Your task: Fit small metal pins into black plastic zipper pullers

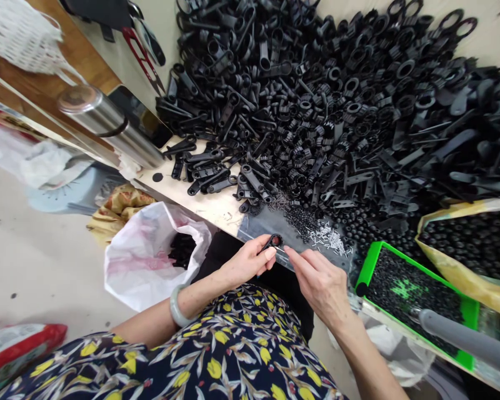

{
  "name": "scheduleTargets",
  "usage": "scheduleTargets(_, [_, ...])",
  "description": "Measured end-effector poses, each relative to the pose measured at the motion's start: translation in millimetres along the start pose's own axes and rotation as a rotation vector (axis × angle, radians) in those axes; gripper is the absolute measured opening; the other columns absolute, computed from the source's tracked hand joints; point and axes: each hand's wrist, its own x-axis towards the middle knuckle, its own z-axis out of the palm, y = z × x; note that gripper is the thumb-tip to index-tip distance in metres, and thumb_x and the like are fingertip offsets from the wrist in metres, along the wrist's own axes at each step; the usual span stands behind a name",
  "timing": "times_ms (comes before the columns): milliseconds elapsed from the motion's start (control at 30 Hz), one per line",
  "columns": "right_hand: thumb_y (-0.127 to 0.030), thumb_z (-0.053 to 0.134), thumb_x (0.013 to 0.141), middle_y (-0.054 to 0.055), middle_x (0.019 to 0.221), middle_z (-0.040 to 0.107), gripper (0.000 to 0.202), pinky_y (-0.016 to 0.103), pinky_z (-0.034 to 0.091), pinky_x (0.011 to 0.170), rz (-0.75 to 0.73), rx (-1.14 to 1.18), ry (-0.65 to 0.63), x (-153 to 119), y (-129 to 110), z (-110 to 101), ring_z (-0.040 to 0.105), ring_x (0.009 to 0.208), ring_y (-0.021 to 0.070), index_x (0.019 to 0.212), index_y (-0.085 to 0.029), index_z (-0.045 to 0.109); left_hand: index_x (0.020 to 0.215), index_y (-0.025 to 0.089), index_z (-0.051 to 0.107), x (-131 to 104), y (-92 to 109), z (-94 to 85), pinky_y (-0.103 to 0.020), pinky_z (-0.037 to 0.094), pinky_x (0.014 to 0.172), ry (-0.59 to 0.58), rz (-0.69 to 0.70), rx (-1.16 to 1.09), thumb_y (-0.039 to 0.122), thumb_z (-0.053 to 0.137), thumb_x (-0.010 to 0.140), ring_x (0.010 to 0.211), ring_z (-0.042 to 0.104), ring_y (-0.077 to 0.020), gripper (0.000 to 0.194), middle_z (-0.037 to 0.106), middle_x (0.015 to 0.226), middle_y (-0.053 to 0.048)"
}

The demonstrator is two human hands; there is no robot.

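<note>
My left hand (pixel 250 258) is closed around a small black plastic part with a ring-shaped end (pixel 275 240), held up at the table's front edge. Close beside that ring, my right hand (pixel 320 280) is pinched at the fingertips on what looks like a thin silvery pin (pixel 280 250). Whether the pin touches the part, I cannot tell. Just beyond my hands lies a scatter of short silvery pins (pixel 329 238) on a dark mat (pixel 256 223). Small black beads (pixel 300 219) are spread next to the pins. Finished-looking black lever pieces (pixel 212 173) lie to the left.
A large heap of black plastic parts (pixel 275 89) covers the table's back. At right stand a green tray (pixel 369 269) of black bits, a grey handle (pixel 462 333) and a yellow-edged bag (pixel 437 236). A steel flask (pixel 112 128) and white bag (pixel 137 266) are left.
</note>
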Motion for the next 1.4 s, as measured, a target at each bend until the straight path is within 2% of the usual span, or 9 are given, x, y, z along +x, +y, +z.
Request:
scheduleTargets(233, [-0.016,0.049,0.107,0.002,0.081,0.067,0.030,0.026,0.043,0.067,-0.012,0.001,-0.009,-2,-1,4,0.063,0.073,0.0126,0.131,-0.019,0.067,0.114,0.015,0.054,0,-6,0.5,-0.021,0.025,0.047,0.018,-0.012,-0.063,0.054,0.060,0.096,0.052,0.035,-0.0063,0.043,0.049,0.069,0.006])
scheduleTargets(500, [-0.016,0.043,0.107,0.001,0.074,0.067,0.031,0.027,0.040,0.057,-0.027,-0.081,-0.004,0,-9,6,0.063,0.064,0.0120,0.127,-0.017,0.067,0.104,0.017,0.054,-1,-11,6.3,-0.020,0.022,0.045,0.095,-0.046,-0.120,0.055,0.063,0.093,0.051,0.031,-0.0066,0.041,0.048,0.068,0.007])
scheduleTargets(700, [-0.008,0.048,0.098,0.002,0.075,0.069,0.032,0.030,0.037,0.049,0.000,-0.125,-0.144,2,-16,4,0.065,0.058,0.0135,0.121,-0.019,0.068,0.115,0.020,0.064,-6,-14,1.9,-0.026,0.044,0.067,0.182,0.120,0.420,0.035,0.056,0.097,0.069,0.055,-0.0154,0.025,0.062,0.079,-0.001])
scheduleTargets(867, [-0.009,0.044,0.099,0.002,0.081,0.072,0.033,0.030,0.040,0.048,0.045,-0.039,-0.137,-2,-28,-1,0.067,0.055,0.0144,0.122,-0.019,0.066,0.120,0.023,0.067,-8,-12,-8.8,-0.026,0.045,0.071,0.160,0.215,0.682,0.024,0.055,0.094,0.070,0.062,-0.0166,0.029,0.069,0.087,-0.001])
scheduleTargets(1000, [-0.016,0.044,0.105,0.004,0.087,0.072,0.034,0.027,0.047,0.056,0.135,0.103,0.063,-4,-27,-15,0.069,0.063,0.0149,0.134,-0.021,0.061,0.116,0.023,0.069,-13,6,-33.8,-0.026,0.047,0.074,0.544,0.272,0.796,0.024,0.054,0.094,0.072,0.063,-0.0165,0.027,0.071,0.088,-0.001])
scheduleTargets(1167, [-0.030,0.043,0.107,0.002,0.095,0.073,0.023,0.026,0.051,0.066,0.308,0.371,0.039,40,0,-11,0.069,0.070,0.0145,0.123,-0.025,0.059,0.121,0.020,0.067,-3,57,-96.3,-0.029,0.048,0.079,0.938,0.465,1.045,0.028,0.053,0.093,0.079,0.063,-0.0190,0.033,0.073,0.098,-0.004])
scheduleTargets(1267, [-0.040,0.053,0.103,-0.003,0.074,0.064,0.024,0.026,0.047,0.061,0.309,0.397,0.088,92,13,10,0.060,0.060,0.0145,0.120,-0.024,0.061,0.121,0.019,0.070,16,89,-135.6,-0.039,0.045,0.095,1.063,0.580,1.253,0.026,0.049,0.095,0.106,0.061,-0.0270,0.034,0.069,0.113,-0.011])
scheduleTargets(1333, [-0.042,0.061,0.099,-0.004,0.076,0.064,0.037,0.026,0.046,0.065,0.258,0.347,0.088,127,15,23,0.062,0.066,0.0155,0.131,-0.025,0.060,0.120,0.019,0.072,28,103,-154.0,-0.043,0.042,0.096,1.130,0.544,1.341,0.023,0.049,0.093,0.114,0.056,-0.0310,0.036,0.064,0.118,-0.015])
scheduleTargets(1400, [-0.040,0.063,0.098,-0.001,0.087,0.068,0.041,0.026,0.047,0.069,0.207,0.297,0.064,156,14,32,0.065,0.075,0.0159,0.137,-0.026,0.060,0.126,0.020,0.071,36,110,-162.7,-0.046,0.040,0.094,1.098,0.452,1.385,0.019,0.049,0.089,0.118,0.052,-0.0342,0.042,0.061,0.124,-0.016])
